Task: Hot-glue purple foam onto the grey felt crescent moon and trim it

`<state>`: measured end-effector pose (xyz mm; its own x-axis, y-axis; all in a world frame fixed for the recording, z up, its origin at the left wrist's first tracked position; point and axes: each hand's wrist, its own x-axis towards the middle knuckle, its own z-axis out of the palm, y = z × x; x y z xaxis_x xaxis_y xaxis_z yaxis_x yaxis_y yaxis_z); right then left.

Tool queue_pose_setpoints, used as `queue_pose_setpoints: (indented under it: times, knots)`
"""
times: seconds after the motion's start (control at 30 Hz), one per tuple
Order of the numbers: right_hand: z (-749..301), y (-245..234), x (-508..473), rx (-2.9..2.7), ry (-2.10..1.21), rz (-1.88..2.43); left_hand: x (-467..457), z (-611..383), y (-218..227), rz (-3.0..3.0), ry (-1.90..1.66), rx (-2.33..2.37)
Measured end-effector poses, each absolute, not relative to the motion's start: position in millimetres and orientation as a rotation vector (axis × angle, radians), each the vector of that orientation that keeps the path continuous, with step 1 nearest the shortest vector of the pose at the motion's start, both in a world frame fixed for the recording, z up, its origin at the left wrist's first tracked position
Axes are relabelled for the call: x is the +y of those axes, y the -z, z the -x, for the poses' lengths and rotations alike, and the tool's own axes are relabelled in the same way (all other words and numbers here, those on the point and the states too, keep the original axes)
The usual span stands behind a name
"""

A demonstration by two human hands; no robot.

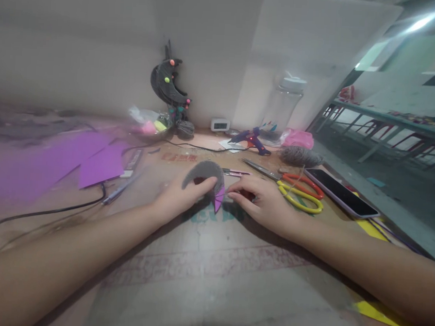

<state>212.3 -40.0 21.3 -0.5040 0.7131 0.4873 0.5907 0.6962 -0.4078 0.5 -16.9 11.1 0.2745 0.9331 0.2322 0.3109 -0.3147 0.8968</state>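
At centre, left hand (182,194) grips a part-hidden crescent (204,168), right hand (266,200) pinches something indistinct.

In the middle of the surface (196,288), the grey moon shape (202,168) looked matt and fuzzy, like yarn. Its purple tip (219,205) looked like smooth paper, with thin, dull thread (219,194) across it. Toward the left edge, the purple sheets (101,165) were flat, matt paper. Near the right edge, the scissors (280,177) had smooth metal blades and shiny plastic handles, and the phone (342,193) had a glossy black screen. By the back right corner, the yarn bundle (301,156) looked rough and woolly, and the bottle (282,105) was clear and smooth.
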Motion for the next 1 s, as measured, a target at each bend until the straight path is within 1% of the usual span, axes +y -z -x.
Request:
queue_pose_setpoints:
  times: [0.1,0.37,0.5,0.73,1.0]
  knots:
    - [-206.7,-24.6,-40.7,-2.208,-0.264,1.008,-14.4,0.1,-8.4,-1.816,-1.006,1.131]
    - [-215.1,-19.5,-34.1,-2.032,-0.473,1.337,-12.1,4.4,-6.2,-1.723,-0.968,1.043]
    - [-215.5,-16.9,-33.2,-2.048,-0.508,1.332,-13.4,4.3,-7.8,-1.654,-0.943,1.041]
    - [-213.5,-18.7,-34.5,-2.021,-0.463,1.297,-12.3,3.4,-4.6,-1.733,-0.95,0.925]
    - [-212.3,-14.2,-31.6,-2.031,-0.473,1.256,-13.9,2.2,-6.3,-1.766,-0.933,0.925]
